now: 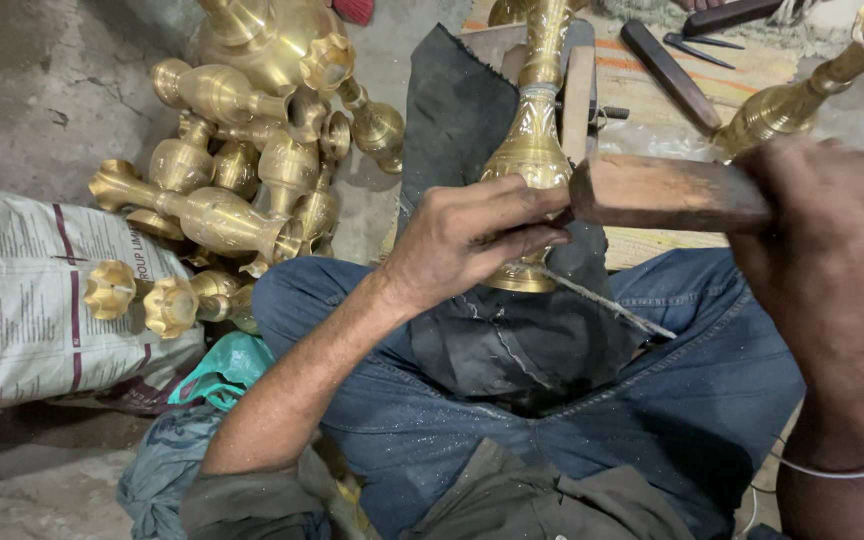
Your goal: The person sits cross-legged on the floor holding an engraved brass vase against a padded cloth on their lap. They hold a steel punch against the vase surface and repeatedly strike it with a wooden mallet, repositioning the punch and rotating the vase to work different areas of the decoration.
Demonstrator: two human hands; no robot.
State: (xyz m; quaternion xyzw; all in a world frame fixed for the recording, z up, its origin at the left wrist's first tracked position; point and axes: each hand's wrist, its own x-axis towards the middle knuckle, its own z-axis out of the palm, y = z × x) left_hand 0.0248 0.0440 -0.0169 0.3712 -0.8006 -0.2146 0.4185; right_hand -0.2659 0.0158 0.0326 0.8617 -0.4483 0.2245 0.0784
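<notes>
Nearest the lens, the right hand (837, 270) fills the right edge, blurred and close, clenched around the end of a wooden mallet (667, 192) whose block-shaped head points left toward the middle of the view.

From the far left: a printed sack (32, 290) lies on the concrete floor (42, 100), with two flower-rimmed brass pieces (142, 298) resting at its right edge. Just beyond, a heap of brass vases (252, 150) is piled together, necks and flared mouths pointing every way. A teal cloth (222, 368) is bunched below the heap, against the person's jeans-clad knee.

In the middle, the left hand (472, 235) pinches a thin metal chisel (602, 300) between fingers and thumb, pressing it against the lower body of an engraved brass vase (532, 150). That vase stands upright on a dark cloth (512, 330) spread over the lap. Behind it, dark wooden tool handles (667, 70) lie on a striped mat (642, 110). At the upper right, another brass vase (802, 100) slants across the corner.
</notes>
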